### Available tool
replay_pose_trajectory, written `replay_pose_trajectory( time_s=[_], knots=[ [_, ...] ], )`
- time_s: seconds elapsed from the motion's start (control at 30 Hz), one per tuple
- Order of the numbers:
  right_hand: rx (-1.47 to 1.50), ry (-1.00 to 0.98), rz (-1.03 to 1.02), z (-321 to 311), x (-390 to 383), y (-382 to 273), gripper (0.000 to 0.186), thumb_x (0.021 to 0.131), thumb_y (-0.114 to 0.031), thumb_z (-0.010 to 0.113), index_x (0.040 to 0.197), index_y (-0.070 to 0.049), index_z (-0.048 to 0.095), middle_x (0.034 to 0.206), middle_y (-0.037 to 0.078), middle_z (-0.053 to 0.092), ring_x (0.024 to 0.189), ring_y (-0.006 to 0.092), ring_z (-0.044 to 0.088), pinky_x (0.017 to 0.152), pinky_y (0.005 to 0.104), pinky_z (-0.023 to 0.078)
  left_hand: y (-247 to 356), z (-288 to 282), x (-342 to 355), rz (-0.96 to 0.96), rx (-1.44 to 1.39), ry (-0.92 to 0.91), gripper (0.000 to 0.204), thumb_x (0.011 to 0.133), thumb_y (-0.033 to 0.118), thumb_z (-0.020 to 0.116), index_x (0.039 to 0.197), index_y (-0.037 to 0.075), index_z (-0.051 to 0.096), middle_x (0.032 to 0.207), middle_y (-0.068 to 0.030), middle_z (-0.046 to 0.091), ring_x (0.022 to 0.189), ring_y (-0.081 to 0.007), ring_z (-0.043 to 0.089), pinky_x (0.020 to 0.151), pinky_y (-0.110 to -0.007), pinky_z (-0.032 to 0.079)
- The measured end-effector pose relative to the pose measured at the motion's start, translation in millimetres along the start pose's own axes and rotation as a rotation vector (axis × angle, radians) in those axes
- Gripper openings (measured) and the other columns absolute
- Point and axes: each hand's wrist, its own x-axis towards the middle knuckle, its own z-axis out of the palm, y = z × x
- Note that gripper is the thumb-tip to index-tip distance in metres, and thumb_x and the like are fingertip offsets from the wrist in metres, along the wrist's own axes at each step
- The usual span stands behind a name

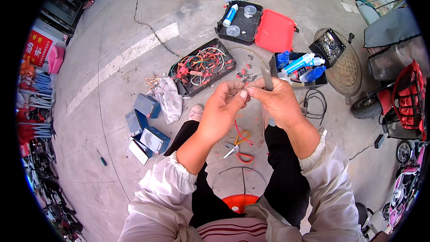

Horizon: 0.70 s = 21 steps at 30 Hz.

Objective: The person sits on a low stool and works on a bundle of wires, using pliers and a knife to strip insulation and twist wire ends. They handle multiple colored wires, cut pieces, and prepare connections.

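In front of my knees, both hands meet with fingertips together. My left hand (227, 107) is closed in a pinch; the small thing at its fingertips is mostly hidden, with only a bit of red showing. My right hand (281, 105) is closed too, and a flat grey metal blade (267, 79) sticks up from its fingers. Its thumb presses toward the left thumb. Below them on the ground lie scissors (244, 154) with orange handles, open, beside a red wire (237, 127). Small red and dark pieces (244, 74) are scattered just beyond my fingers.
Beyond my hands sits a black tray of tangled wires (197, 68). A box of tubes and bottles (301, 69) stands right of it, an open black-and-red case (274, 30) farther off. Blue-sided batteries (154, 140), a plastic bag (168, 98) and a screwdriver (102, 157) lie left.
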Motion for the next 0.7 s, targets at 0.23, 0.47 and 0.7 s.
replay_pose_trajectory(
  time_s=[0.23, 0.47, 0.7],
  knots=[
    [-0.087, 0.093, -0.012, 28.6, -26.9, 6.9, 0.013, 0.088, -0.009, 0.067, 0.092, 0.003, 0.069, 0.082, 0.005, 0.067, 0.075, 0.0103, 0.059, 0.07, 0.027, 0.048, -2.0, -39.4, -17.8, -0.258, -0.091, -0.092, 0.011, 0.095, 0.014, 0.062, 0.093, 0.004, 0.063, 0.083, -0.0013, 0.06, 0.073, -0.0092, 0.051, 0.068, -0.024, 0.043],
    [-0.082, 0.094, 0.031, 34.0, -7.8, 6.9, 0.011, 0.088, -0.01, 0.067, 0.089, 0.001, 0.068, 0.079, 0.002, 0.065, 0.073, 0.0063, 0.054, 0.065, 0.0264, 0.045, -2.9, -45.9, 1.3, -0.195, -0.132, -0.036, 0.011, 0.094, 0.013, 0.061, 0.087, 0.005, 0.063, 0.076, -0.0003, 0.058, 0.068, -0.0092, 0.049, 0.065, -0.024, 0.04],
    [-0.569, 0.245, -0.462, 53.8, 3.0, 16.1, 0.003, 0.085, -0.002, 0.065, 0.083, 0.001, 0.064, 0.078, 0.011, 0.061, 0.069, 0.0218, 0.061, 0.062, 0.0332, 0.047, -7.8, -38.3, 14.3, -0.203, -0.435, 0.17, 0.009, 0.091, 0.009, 0.062, 0.084, 0.004, 0.061, 0.073, -0.0014, 0.057, 0.065, -0.0103, 0.048, 0.062, -0.024, 0.04]
  ],
)
